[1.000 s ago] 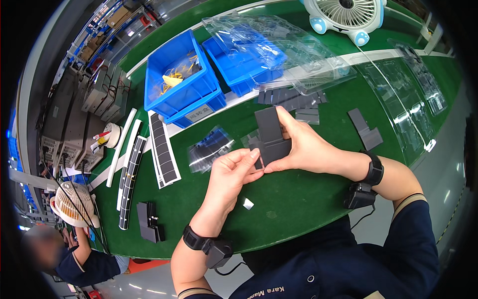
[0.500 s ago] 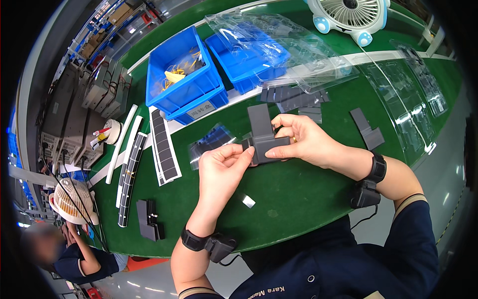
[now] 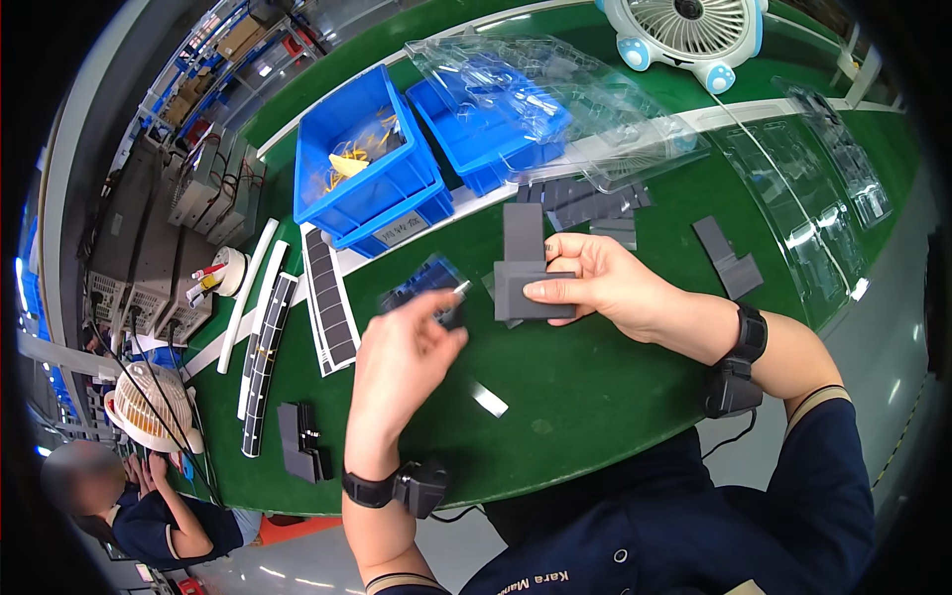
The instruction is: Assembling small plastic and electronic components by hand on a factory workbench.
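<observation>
My right hand (image 3: 615, 283) is closed on a black flat part (image 3: 524, 238), thumb on its front face and fingers behind. A narrower upright section rises from its wider lower block. To its left, my left hand (image 3: 407, 352) is apart from the part and smeared by motion. A small bright whitish piece (image 3: 462, 288) shows at its index fingertip; whether it is gripped or stuck there I cannot tell. Beyond that hand lies a dark shiny film sheet (image 3: 421, 283), partly covered by it. A small white shiny strip (image 3: 488, 399) rests on the green table nearer me.
Another black part (image 3: 727, 258) lies at right, stacked black parts (image 3: 300, 441) at front left. Sheets of black strips (image 3: 330, 307) and a white tube (image 3: 247, 296) are at left. Behind stand blue bins (image 3: 362, 208), clear trays (image 3: 635, 129) and a fan (image 3: 684, 40). A person (image 3: 174, 506) sits lower left.
My left hand has come off the black part and moved left and toward me, a small bright piece at its fingertip. My right hand still holds the part.
</observation>
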Motion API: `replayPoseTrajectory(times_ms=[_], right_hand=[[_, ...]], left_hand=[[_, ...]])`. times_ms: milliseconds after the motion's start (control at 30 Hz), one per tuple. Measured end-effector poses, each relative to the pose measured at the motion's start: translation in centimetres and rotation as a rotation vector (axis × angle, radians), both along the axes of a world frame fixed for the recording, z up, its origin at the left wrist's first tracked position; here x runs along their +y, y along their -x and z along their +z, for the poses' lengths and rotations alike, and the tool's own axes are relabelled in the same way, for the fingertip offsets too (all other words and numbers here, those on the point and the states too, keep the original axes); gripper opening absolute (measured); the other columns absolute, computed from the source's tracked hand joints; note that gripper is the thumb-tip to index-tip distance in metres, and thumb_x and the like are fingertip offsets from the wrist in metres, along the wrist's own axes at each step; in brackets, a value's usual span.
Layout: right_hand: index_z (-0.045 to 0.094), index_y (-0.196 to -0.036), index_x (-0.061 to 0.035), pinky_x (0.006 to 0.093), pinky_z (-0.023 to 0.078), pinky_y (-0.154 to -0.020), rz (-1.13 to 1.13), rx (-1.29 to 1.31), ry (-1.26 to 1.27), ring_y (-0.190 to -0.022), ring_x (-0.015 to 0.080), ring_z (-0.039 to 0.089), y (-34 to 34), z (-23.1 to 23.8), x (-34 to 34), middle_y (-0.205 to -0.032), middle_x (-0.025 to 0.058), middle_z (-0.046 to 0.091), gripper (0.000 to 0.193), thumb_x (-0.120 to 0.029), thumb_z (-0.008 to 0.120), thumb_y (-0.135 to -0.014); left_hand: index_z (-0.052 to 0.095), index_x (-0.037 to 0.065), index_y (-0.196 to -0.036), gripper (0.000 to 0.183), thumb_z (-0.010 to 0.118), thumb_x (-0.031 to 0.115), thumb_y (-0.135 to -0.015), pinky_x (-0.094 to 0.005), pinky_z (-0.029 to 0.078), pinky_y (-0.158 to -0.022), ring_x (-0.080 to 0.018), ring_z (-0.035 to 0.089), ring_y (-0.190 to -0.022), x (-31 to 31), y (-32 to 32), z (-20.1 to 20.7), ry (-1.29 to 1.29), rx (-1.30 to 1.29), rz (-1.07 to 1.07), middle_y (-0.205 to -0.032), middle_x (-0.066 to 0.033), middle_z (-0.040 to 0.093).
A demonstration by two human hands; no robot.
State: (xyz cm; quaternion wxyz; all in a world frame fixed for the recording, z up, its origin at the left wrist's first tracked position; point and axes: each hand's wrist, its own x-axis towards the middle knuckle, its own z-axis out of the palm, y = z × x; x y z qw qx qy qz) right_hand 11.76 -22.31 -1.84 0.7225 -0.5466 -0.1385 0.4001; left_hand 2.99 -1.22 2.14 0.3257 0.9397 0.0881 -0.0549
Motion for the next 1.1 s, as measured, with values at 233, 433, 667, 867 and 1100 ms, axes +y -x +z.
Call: replayPoseTrajectory(times_ms=[233, 433, 667, 867, 1100], right_hand=[[0.056, -0.095, -0.0110, 0.0268, 0.051, -0.070, -0.055, -0.008, 0.012, -0.084, 0.0073, 0.060, 0.8, 0.5, 0.7, -0.092, -0.0009, 0.065, 0.018, -0.015, 0.068, -0.083], [0.057, -0.099, -0.0095, 0.0242, 0.052, -0.068, -0.072, -0.032, -0.050, -0.083, 0.0072, 0.060, 1.6, 0.5, 1.2, -0.092, 0.0007, 0.065, 0.019, -0.013, 0.068, -0.084], [0.057, -0.100, -0.0082, 0.0239, 0.052, -0.071, -0.051, -0.028, -0.149, -0.083, 0.0073, 0.061, 2.2, 0.8, 1.1, -0.095, 0.0031, 0.066, 0.019, -0.012, 0.067, -0.084], [0.056, -0.099, -0.0063, 0.0240, 0.052, -0.075, -0.029, 0.021, -0.247, -0.084, 0.0087, 0.062, 2.3, 0.3, 1.0, -0.095, 0.0053, 0.066, 0.019, -0.012, 0.067, -0.084], [0.055, -0.095, -0.0069, 0.0252, 0.053, -0.074, 0.006, 0.050, -0.249, -0.082, 0.0104, 0.064, 2.2, 0.3, 1.1, -0.094, 0.0061, 0.065, 0.015, -0.010, 0.065, -0.085]], left_hand=[[0.061, 0.000, -0.093, 0.018, 0.053, 0.016, -0.092, -0.0250, 0.043, -0.060, -0.0113, 0.051, -0.063, -0.3, -0.5, -0.9, 0.334, -0.412, 0.011, -0.074, -0.0053, 0.057], [0.046, 0.002, -0.081, 0.029, 0.039, 0.023, -0.099, -0.0287, 0.034, -0.051, -0.0122, 0.038, -0.055, -2.9, -0.4, -2.7, 0.476, -0.418, -0.029, -0.062, -0.0048, 0.042], [0.042, 0.005, -0.081, 0.027, 0.036, 0.022, -0.100, -0.0253, 0.032, -0.049, -0.0091, 0.036, -0.053, -3.9, 0.0, -3.3, 0.590, -0.427, 0.003, -0.062, -0.0001, 0.039], [0.042, 0.010, -0.084, 0.028, 0.031, 0.028, -0.102, -0.0172, 0.028, -0.047, -0.0031, 0.033, -0.053, -4.7, 0.1, -3.7, 1.049, -0.308, 0.020, -0.065, 0.0048, 0.039], [0.049, 0.009, -0.099, 0.031, 0.033, 0.035, -0.100, -0.0177, 0.027, -0.047, -0.0030, 0.034, -0.052, -4.6, 0.1, -3.8, 1.177, -0.183, -0.023, -0.074, 0.0026, 0.049]])
